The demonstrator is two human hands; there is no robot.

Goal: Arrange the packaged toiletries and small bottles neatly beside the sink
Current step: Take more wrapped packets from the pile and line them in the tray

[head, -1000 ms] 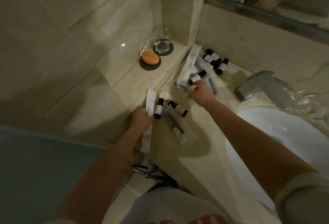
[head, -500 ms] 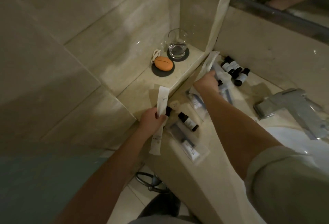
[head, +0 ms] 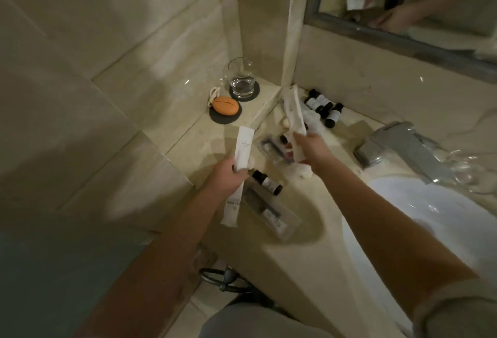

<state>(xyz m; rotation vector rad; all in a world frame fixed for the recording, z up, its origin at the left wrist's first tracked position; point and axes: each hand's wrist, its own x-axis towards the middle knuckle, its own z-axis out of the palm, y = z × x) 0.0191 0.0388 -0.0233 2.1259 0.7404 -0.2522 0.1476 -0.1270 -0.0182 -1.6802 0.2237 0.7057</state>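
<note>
My left hand [head: 227, 177] has its fingers wrapped round the middle of a long white packet [head: 238, 176], which stands nearly upright above the bench's [head: 301, 230] left edge. My right hand [head: 309, 146] grips a second white sachet [head: 294, 120] by its lower part, fingers closed on it; its top leans toward the corner where the wall meets the mirror [head: 403, 36].

On the bench between my hands lies a small dark bottle [head: 267, 183] on its side, just beside the left packet. Nearer to me is a clear wrapped kit [head: 271, 212], flat on the stone. Under my right hand another clear pack [head: 271, 146] lies with dark items inside; I cannot tell what they are. A cluster of dark bottles [head: 324, 107] sits at the back against the wall, some upright, some tipped, touching one another. Small white bits [head: 304, 172] lie by my right wrist.

On the raised ledge to the left stand a glass [head: 242, 79] on a dark coaster and an orange soap [head: 225, 106] on another dark disc. The tap [head: 395, 146] and sink [head: 430, 219] are to the right.
</note>
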